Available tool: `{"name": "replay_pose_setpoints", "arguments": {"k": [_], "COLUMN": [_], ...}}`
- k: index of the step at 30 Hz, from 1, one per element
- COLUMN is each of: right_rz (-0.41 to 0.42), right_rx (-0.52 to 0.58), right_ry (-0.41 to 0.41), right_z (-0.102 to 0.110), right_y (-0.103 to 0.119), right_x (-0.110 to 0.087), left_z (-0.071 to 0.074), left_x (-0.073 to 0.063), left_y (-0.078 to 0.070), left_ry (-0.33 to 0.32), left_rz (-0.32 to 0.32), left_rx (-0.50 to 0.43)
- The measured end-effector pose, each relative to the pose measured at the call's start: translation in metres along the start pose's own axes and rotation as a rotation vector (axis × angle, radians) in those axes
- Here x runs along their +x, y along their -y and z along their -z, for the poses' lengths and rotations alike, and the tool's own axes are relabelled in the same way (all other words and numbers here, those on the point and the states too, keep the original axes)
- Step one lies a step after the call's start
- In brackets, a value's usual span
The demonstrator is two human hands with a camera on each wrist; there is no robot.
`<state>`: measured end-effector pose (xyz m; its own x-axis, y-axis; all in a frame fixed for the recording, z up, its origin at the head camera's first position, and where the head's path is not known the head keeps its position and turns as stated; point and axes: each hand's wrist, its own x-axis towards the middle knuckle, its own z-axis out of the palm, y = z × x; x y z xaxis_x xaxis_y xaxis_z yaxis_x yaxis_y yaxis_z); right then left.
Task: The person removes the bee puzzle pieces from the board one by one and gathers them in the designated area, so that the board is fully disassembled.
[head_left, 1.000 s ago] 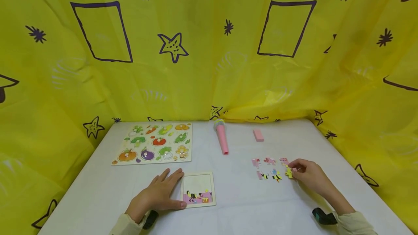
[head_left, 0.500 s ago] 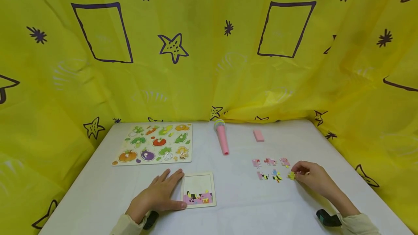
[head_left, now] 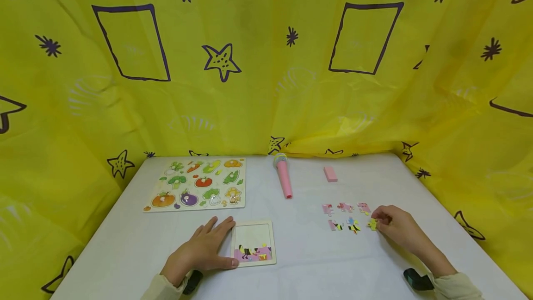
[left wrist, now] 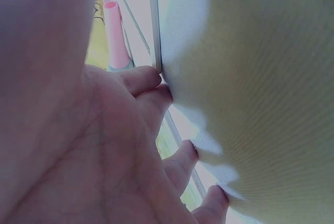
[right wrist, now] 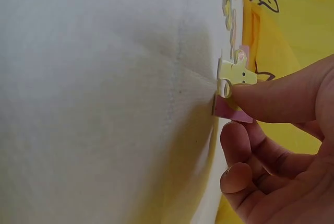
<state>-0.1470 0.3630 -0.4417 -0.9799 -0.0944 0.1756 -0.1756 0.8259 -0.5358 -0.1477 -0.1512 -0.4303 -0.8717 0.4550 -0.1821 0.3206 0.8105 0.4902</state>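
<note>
A square wooden puzzle tray (head_left: 273, 237) lies near the front of the table, with joined pink and yellow pieces (head_left: 252, 253) along its near side. My left hand (head_left: 201, 248) rests spread at the tray's left, the thumb at its lower left corner. In the left wrist view, the fingertips (left wrist: 183, 153) meet the white surface. On the right, my right hand (head_left: 397, 227) pinches a yellow and pink jigsaw piece (right wrist: 236, 72) by its edge, close over the table. Several other jigsaw pieces (head_left: 354, 226) lie in two rows just left of this hand.
A vegetable peg puzzle board (head_left: 220, 184) lies at the back left. Toward the back middle lies a pink toy microphone (head_left: 285, 178), with a pink block (head_left: 330, 174) to its right. Yellow patterned cloth (head_left: 266, 101) hangs behind the table and along its sides.
My right hand has shifted slightly right and nearer with the jigsaw piece, so it sits a little farther from the others. My left hand and the tray have stayed put.
</note>
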Motion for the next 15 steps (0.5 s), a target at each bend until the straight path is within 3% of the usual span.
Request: {"name": "replay_pose_setpoints", "arguments": {"k": [15], "right_rz": [0.069], "right_rx": [-0.041], "right_ry": [-0.002], "right_z": [-0.005], "right_y": [-0.0043], "right_x": [0.0041], "left_z": [0.0011], "left_x": [0.0004], "left_y": [-0.0022], "left_ry": [0.008], "left_rz": [0.012], "left_rx": [0.011]}}
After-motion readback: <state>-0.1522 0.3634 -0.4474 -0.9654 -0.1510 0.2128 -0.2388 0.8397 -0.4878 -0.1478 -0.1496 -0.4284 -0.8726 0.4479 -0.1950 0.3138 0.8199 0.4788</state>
